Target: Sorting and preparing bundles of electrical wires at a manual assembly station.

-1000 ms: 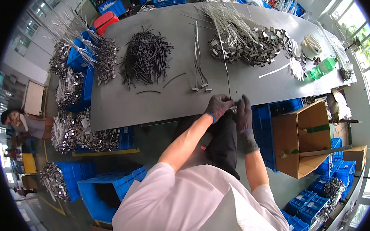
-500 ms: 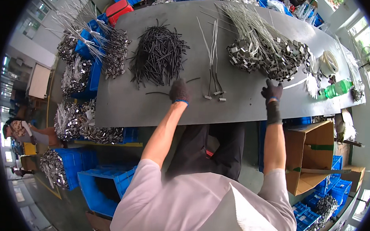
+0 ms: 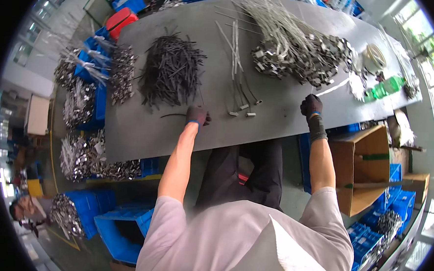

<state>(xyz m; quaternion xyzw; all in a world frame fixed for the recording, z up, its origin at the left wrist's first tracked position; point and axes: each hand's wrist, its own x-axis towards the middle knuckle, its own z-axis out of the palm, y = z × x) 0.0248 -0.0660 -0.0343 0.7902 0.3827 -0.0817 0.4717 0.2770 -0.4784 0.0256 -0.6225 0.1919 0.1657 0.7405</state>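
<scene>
My left hand (image 3: pixel 198 116), in a dark glove with a blue cuff, is closed just in front of a pile of thin black tubes (image 3: pixel 174 67). A faint thin line rises above it, but what the fingers hold is hidden. One loose black tube (image 3: pixel 173 115) lies left of it. My right hand (image 3: pixel 311 106), also gloved, is closed near the table's front edge; its contents are hidden too. Beyond it lies a heap of pale wires with metal end pieces (image 3: pixel 323 67). Between my hands rest several separate wires with small metal ends (image 3: pixel 241 90).
The grey table (image 3: pixel 143 131) fills the middle. At its right are a green bottle (image 3: pixel 389 88) and a tape roll (image 3: pixel 374 58). A red case (image 3: pixel 121 22) and blue crates (image 3: pixel 98 100) with wire bundles stand left. A cardboard box (image 3: pixel 365 168) is below right.
The view has shifted. My left hand has come slightly nearer the front edge, and the black tube to its right no longer shows. My right hand's fingers have closed. The loose wires' ends are spread wider.
</scene>
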